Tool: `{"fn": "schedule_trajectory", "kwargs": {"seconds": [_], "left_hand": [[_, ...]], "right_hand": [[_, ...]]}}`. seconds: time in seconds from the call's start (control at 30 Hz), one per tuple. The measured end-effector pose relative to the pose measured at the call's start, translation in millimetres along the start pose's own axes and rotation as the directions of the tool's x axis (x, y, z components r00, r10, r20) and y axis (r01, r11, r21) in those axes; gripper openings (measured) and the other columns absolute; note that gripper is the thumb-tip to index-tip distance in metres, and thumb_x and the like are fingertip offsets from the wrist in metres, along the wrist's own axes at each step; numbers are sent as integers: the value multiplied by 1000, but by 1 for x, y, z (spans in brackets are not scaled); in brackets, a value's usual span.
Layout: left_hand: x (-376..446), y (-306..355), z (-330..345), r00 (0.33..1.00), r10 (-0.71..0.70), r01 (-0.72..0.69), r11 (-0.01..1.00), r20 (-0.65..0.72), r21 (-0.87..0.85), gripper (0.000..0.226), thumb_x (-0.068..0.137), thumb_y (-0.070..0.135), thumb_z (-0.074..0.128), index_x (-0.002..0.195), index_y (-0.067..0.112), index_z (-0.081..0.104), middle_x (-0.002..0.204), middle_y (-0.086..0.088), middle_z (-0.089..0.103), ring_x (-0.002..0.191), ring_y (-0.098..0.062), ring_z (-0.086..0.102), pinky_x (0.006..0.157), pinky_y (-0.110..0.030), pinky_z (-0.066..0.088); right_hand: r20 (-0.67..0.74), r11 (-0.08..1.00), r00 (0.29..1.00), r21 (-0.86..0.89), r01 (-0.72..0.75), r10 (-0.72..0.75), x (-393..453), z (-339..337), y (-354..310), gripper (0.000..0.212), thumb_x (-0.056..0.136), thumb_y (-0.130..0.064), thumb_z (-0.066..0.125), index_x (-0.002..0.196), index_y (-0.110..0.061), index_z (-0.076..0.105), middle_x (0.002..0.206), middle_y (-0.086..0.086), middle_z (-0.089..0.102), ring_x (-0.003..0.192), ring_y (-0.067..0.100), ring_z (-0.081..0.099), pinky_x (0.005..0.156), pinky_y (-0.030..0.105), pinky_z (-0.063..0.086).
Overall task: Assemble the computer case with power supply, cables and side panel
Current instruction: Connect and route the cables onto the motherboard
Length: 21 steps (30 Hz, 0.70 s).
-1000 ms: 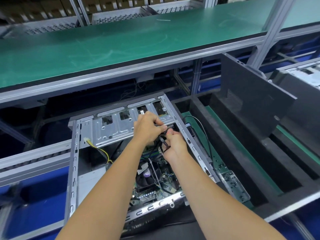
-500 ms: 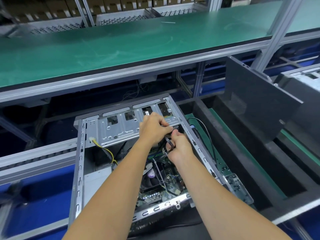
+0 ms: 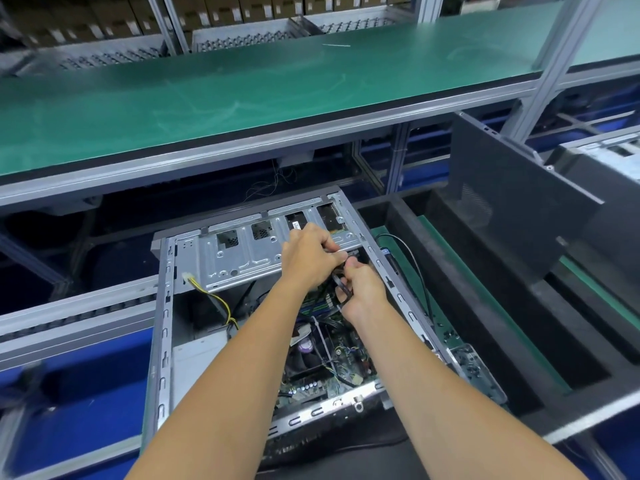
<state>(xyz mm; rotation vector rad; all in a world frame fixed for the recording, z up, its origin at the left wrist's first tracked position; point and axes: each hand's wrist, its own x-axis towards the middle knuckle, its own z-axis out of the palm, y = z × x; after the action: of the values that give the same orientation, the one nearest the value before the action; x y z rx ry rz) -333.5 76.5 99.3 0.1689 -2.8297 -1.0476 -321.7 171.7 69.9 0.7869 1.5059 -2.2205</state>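
While both hands work inside open computer case (image 3: 162, 306) | left hand (image 3: 308, 258) pinches black cable (image 3: 341, 285) by drive cage (image 3: 235, 261) | right hand (image 3: 363, 289) grips same cable

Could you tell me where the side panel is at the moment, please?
In the head view, the side panel stands tilted on its edge to the right of the open computer case, in the black foam tray, not yet fitted.

One head-worn camera looks forward and steeply down from close above the open computer case (image 3: 166, 306), both forearms reaching in from the bottom edge; the green workbench (image 3: 242, 98) crosses the upper frame.
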Motion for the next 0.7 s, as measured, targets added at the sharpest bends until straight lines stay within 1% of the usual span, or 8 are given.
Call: {"fn": "schedule_trajectory", "kwargs": {"seconds": [0.13, 0.23, 0.3, 0.37, 0.43, 0.53, 0.63, 0.7], "left_hand": [[-3, 1, -4, 1000, 16, -16, 1000, 17, -7, 28, 80, 37, 74, 63, 34, 52, 94, 12, 52, 103, -16, 42, 86, -35, 31], [-7, 1, -5, 999, 44, -45, 999, 14, 28, 25, 83, 38, 71, 67, 36, 52, 95, 12, 49, 102, -16, 40, 86, -35, 32], [-8, 1, -6, 998, 52, -53, 998, 23, 19, 19, 86, 35, 69, 72, 35, 55, 95, 13, 48, 105, -16, 41, 86, -34, 32], [-8, -1, -7, 998, 54, -54, 998, 43, 13, 15, 87, 31, 68, 76, 34, 58, 96, 13, 47, 108, -18, 41, 91, -37, 35], [-9, -1, -7, 998, 55, -55, 998, 42, 4, 14, 88, 29, 67, 78, 34, 59, 97, 13, 47, 110, -18, 41, 95, -41, 36], [-9, -2, -6, 998, 57, -56, 998, 33, -6, 18, 88, 29, 67, 74, 37, 57, 96, 14, 46, 109, -15, 40, 94, -40, 37], [-8, -3, -5, 998, 64, -64, 998, 23, -6, 16, 88, 30, 67, 76, 35, 59, 96, 14, 46, 108, -14, 40, 91, -37, 35], [-8, -4, -4, 998, 68, -68, 998, 18, -7, 12, 88, 29, 67, 78, 33, 61, 96, 14, 47, 107, -14, 40, 91, -36, 36]], "right_hand": [[3, 991, 999, -127, 40, -39, -10, -2, -5, 19, 105, -24, 45, 106, -12, 59, 84, 2, 51, 74, 13, 46, 72, 31, 41], [12, 964, 994, -242, 108, -108, -18, -4, -8, 27, 106, -24, 41, 124, -11, 56, 107, 6, 55, 93, 18, 49, 84, 34, 39], [27, 949, 990, -280, 142, -140, -20, -5, -10, 28, 107, -27, 39, 120, -10, 56, 105, 5, 57, 91, 16, 51, 79, 30, 40], [39, 938, 987, -307, 160, -156, -22, -5, -10, 30, 108, -30, 37, 113, -8, 57, 94, 3, 59, 79, 12, 50, 66, 26, 38], [46, 914, 984, -364, 177, -172, -23, -5, -10, 37, 108, -33, 36, 118, -5, 58, 96, 5, 61, 81, 13, 53, 65, 27, 38], [51, 852, 978, -482, 203, -204, -24, -8, -11, 50, 107, -40, 32, 132, -2, 54, 119, 11, 62, 101, 22, 57, 77, 32, 42], [50, 742, 970, -636, 213, -236, -30, -13, -13, 59, 108, -44, 22, 146, -3, 41, 144, 17, 50, 130, 31, 49, 100, 38, 39], [92, 647, 963, -724, 239, -252, -36, -16, -13, 64, 107, -47, 19, 149, -2, 35, 149, 18, 45, 135, 32, 45, 105, 40, 37]]}}
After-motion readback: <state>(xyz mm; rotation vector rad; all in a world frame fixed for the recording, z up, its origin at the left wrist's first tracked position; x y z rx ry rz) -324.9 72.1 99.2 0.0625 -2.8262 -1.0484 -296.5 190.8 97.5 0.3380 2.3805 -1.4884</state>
